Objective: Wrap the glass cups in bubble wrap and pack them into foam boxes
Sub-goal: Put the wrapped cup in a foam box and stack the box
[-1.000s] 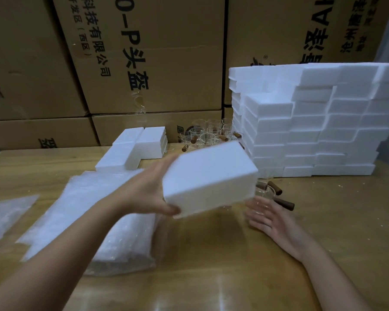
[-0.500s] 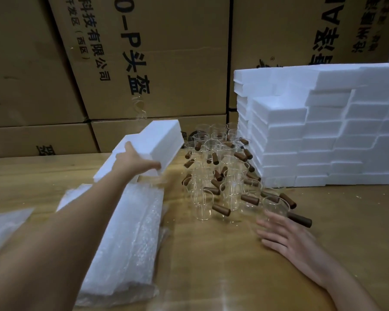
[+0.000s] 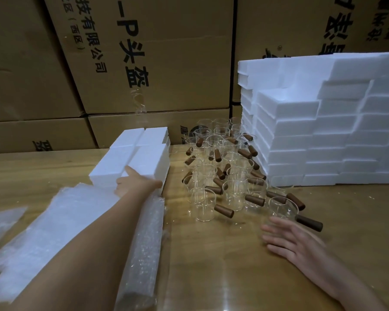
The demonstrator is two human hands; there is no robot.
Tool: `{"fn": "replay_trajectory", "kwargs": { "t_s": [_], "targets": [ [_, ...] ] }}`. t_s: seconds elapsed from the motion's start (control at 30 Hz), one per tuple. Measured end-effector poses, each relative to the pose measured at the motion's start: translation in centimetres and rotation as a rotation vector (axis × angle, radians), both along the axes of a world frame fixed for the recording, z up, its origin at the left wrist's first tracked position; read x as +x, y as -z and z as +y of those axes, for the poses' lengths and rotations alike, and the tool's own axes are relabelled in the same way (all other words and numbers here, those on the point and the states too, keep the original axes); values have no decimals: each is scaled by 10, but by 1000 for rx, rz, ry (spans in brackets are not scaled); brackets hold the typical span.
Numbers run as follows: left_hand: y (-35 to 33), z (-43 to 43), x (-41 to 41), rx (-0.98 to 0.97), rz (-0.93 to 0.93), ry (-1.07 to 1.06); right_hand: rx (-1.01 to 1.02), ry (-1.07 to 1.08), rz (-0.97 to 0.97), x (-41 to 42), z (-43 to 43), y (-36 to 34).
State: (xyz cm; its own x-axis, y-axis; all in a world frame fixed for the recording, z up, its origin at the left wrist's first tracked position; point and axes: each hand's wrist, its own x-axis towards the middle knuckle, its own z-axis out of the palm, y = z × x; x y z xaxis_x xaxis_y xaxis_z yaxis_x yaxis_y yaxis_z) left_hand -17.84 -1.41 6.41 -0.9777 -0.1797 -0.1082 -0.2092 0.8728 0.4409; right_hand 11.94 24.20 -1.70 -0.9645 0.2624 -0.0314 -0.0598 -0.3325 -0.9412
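Wooden table point(image 3: 211, 277) runs out from where the person stands, both bare forearms reaching over it. Nearest on the left lies the wrap point(image 3: 142, 243), a long clear pile of it under the left arm, with more loose sheets off to the side.

On the right, the right hand point(image 3: 294, 241) hovers low over the wood, fingers straight and spread, holding nothing. Its fingertips are just beside the nearest cup point(image 3: 282, 208), a clear glass with a brown handle sticking out toward the wrist. Whether they touch it I cannot tell; the hand is blurred.

Behind that stand the other cups point(image 3: 222, 167), packed close, upright, handles poking every way.

Further left, the left hand point(image 3: 135, 185) grips the near end of a box point(image 3: 148, 160), thumb laid on its top. The box lies flat on a low pile of the same white boxes. To the right rises the foam stack point(image 3: 323, 131), many rows high, hard against the cups. Cartons point(image 3: 166, 63) wall off the back.

I'd say one round is closing: a box is being parked on the pile while the other hand goes for a fresh cup. Next, the left hand must let go and come back for a sheet of wrap. The right needs a clean grasp, lifting straight up so the handle does not clip its neighbours.
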Motion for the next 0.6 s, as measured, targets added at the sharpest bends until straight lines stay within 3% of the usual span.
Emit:
{"fn": "replay_trajectory", "kwargs": {
  "t_s": [0.27, 0.33, 0.4, 0.47, 0.6],
  "targets": [
    [-6, -3, -3, -77, -104, 50, 4, 2, -8, 1, -2, -5],
    [-15, -7, -3, -276, -75, 127, 13, -1, -12, 1, -3, -7],
    [-26, -8, -1, -684, 43, 240, 20, -5, -13, 2, -4, -8],
    [-35, -5, -2, -958, 215, 380, 20, -4, -14, 2, -4, -8],
    [-31, -3, -12, -1077, 407, 715, 19, 0, -20, 2, -4, -8]
  ]
}}
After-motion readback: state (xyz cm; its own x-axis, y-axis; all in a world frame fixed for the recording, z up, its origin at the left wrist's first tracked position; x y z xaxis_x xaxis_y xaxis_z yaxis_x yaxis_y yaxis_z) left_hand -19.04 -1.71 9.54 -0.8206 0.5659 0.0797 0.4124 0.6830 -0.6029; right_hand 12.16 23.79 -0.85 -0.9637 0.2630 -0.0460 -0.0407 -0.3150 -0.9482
